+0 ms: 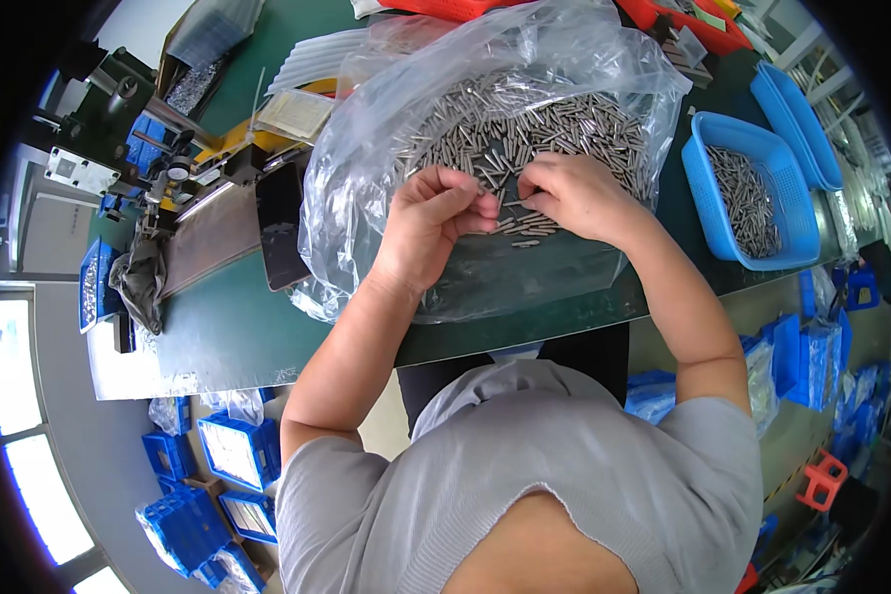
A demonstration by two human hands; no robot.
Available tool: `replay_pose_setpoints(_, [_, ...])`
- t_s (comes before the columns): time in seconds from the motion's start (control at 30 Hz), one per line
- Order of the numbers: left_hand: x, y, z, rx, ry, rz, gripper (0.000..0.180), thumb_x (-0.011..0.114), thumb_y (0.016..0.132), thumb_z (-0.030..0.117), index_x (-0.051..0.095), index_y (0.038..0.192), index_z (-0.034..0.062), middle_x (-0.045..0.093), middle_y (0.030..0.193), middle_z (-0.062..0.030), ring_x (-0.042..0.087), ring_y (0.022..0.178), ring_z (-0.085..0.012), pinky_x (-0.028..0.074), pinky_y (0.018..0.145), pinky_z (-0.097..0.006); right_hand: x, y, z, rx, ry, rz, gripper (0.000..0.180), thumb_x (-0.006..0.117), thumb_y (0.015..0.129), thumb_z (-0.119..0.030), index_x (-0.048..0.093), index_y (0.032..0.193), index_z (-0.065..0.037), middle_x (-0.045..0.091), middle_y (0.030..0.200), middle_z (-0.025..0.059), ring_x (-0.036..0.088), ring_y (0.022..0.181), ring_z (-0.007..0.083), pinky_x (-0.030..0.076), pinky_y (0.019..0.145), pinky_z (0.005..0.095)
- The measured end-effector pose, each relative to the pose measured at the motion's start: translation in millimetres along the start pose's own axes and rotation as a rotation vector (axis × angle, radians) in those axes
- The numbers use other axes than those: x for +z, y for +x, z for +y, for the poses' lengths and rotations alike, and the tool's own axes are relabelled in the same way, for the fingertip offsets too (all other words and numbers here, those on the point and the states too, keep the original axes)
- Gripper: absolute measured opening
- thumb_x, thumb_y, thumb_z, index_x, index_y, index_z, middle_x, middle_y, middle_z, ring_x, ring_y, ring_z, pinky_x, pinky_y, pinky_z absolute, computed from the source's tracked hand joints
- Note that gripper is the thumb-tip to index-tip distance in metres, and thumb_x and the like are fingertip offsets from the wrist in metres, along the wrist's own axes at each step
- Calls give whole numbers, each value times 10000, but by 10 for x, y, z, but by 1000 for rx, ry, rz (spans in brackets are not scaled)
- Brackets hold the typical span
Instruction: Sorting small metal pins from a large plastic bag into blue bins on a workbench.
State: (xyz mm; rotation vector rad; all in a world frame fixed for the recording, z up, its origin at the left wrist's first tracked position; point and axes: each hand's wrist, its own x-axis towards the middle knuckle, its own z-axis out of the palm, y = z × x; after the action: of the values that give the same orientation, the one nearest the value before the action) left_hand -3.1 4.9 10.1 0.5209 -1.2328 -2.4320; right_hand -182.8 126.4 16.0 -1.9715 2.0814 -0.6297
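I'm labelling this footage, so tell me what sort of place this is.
Probably a factory workshop: it has a heap of small metal pins, a blue basket holding similar parts, and blue crates below the bench.

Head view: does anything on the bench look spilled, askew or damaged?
Nothing stands out: the metal pins lie loosely heaped on the clear plastic bag, and the blue basket of pins stands upright.

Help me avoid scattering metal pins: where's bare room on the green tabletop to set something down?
Bare room is widest front-left on the green tabletop, between the black panel, clear plastic bag and front edge. A narrow strip separates the bag from the nearer blue basket. It's crowded around the left hand and right hand, where metal pins lie heaped.
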Motion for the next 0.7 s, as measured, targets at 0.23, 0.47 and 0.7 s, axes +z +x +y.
replay_pose_setpoints(0.23, [2, 0, -26, 0, 23, -7, 77, 539, 879, 52, 529, 902, -21, 630, 821, -147, 635, 737, -210, 546, 672, -313, -101, 24, -25, 34, 307, 116, 84, 611, 808, -86, 557, 837, -28, 523, 701, 44, 509, 622, 134, 410, 568, 279])
replay_pose_setpoints(0.47, [58, -12, -19, -52, 71, -46, 93, 548, 884, 70, 524, 905, -17, 628, 817, -129, 629, 725, -197, 541, 671, -303, -153, 8, -135, 68, 628, 61, 115, 600, 808, -118, 565, 793, -10, 497, 596, 9, 442, 554, 74, 381, 516, 252])
replay_pose_setpoints(0.7, [61, -11, -39, -66, 155, -51, 103, 559, 879, 70, 518, 912, -19, 621, 803, -123, 626, 720, -190, 540, 661, -299, -161, 12, -146, 21, 603, 54, 85, 596, 803, -86, 550, 792, -15, 475, 620, -4, 422, 569, 62, 369, 524, 232])
